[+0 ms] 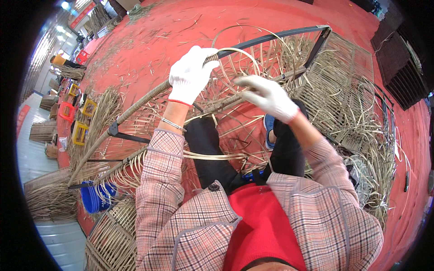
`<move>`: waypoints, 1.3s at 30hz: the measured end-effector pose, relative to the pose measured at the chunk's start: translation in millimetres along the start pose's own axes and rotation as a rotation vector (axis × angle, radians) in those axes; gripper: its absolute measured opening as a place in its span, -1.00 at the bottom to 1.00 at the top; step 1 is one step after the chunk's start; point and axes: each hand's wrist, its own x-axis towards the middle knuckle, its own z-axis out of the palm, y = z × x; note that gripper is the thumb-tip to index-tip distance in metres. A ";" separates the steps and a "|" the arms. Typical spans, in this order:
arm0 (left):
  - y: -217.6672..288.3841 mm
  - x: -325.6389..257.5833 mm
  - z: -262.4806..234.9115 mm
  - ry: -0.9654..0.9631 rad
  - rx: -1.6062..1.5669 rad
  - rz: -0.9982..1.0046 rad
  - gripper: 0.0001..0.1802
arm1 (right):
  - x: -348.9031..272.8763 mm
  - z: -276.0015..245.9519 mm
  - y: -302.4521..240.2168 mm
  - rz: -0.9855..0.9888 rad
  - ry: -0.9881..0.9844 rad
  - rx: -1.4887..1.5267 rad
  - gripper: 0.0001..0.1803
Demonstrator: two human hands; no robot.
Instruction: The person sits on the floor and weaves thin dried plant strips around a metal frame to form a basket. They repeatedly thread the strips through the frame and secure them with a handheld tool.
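Observation:
A long frame (277,35) with dark bare metal at its far end lies slanted across my lap. Its near bar (143,100) is wound with tan strip. My left hand (190,72), in a white glove with a red cuff edge, is closed round that bar where the winding meets bare metal. A pale strip (247,55) loops up from there and curves back down. My right hand (269,97), gloved too and slightly blurred, is right of the loop, fingers stretched and apart, with nothing visible in them. A second wrapped bar (224,103) passes beneath my hands.
Loose strips (343,113) and woven panels heap at the right. A blue bucket (97,197) stands at lower left, with yellow crates (81,132) and a reed bundle (105,110) beyond. Dark stacked panels (400,67) rise at far right. Scraps litter the red floor (167,34).

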 end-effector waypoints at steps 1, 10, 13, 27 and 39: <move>-1.1 0.6 -1.2 -0.021 -0.004 -0.004 -0.69 | 20.9 28.1 8.3 -0.007 0.031 -0.003 -0.55; -3.5 6.6 -5.0 -0.115 -0.142 -0.099 -0.71 | 55.1 123.6 113.0 0.101 0.267 -0.275 -0.70; -4.4 8.0 -5.4 -0.128 -0.149 -0.120 -0.70 | -18.5 97.0 120.0 0.153 -0.061 -0.724 -0.69; -24.4 20.8 -6.0 -0.231 -0.140 -0.022 -0.71 | 57.4 76.6 24.5 -0.124 0.388 0.095 -0.55; -39.5 29.5 1.4 -0.219 -0.150 0.008 -0.67 | 109.3 125.6 64.3 0.111 0.503 0.283 -0.70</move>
